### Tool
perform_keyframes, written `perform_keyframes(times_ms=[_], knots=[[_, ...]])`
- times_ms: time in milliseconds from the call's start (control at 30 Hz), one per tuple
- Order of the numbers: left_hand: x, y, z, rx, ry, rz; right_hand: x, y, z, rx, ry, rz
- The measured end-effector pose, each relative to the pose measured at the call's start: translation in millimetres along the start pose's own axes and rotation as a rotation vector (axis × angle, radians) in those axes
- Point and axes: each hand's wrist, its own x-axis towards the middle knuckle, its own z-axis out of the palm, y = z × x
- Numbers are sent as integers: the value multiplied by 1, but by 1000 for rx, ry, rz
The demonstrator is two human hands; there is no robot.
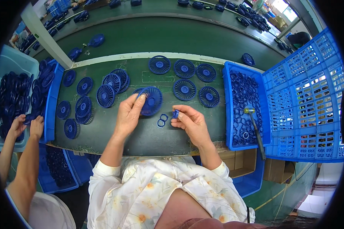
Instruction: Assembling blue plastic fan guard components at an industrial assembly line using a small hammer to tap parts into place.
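Head view: my left hand (129, 114) pinches a blue fan grille (150, 100) upright over the green bench (149, 137); my right hand (190, 121) grips a small blue ring (175, 113) in its fingertips. Step, as I judge: fitting ring to grille hub; next needs careful centring

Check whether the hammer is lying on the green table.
No, the hammer lies in the blue tray of small rings, right of the table.
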Motion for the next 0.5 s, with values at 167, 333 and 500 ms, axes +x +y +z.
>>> perform_keyframes(times_ms=[167, 333, 500], knots=[[-14, -7, 29, -520, 29, -228, 1, -1, 11, -197, -25, -127], [-18, -13, 35, -544, 16, -236, 4, -12, 38, -706, 73, -411], [-19, -16, 40, -527, -2, -166, 13, -7, 38, -1070, 41, -716]])
